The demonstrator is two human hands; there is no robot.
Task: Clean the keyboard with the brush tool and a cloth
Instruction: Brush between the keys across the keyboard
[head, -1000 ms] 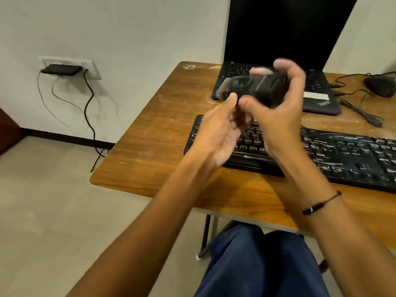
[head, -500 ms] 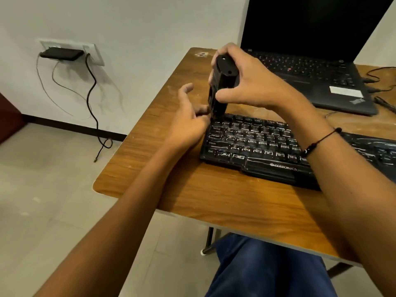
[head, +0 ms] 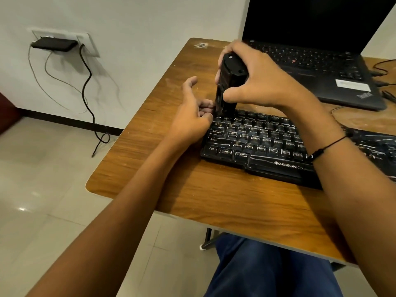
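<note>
Wooden surface (head: 192,189): right hand (head: 263,82) grips black brush tool (head: 227,86) upright on black keyboard (head: 257,142); left hand (head: 192,116) steadies it, fingers loosely curled; brushing begins (sweep along rows next).

The keyboard (head: 267,144) runs off the right edge, partly under the forearm.

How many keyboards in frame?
2: the black keyboard at the desk's near left, under the hands, and the laptop's built-in one behind it. The frame cuts off the desk's right side; more could be there.

One head-worn camera looks forward and down, close over the desk (head: 192,200), keyboard (head: 257,142) and both forearms.
</note>
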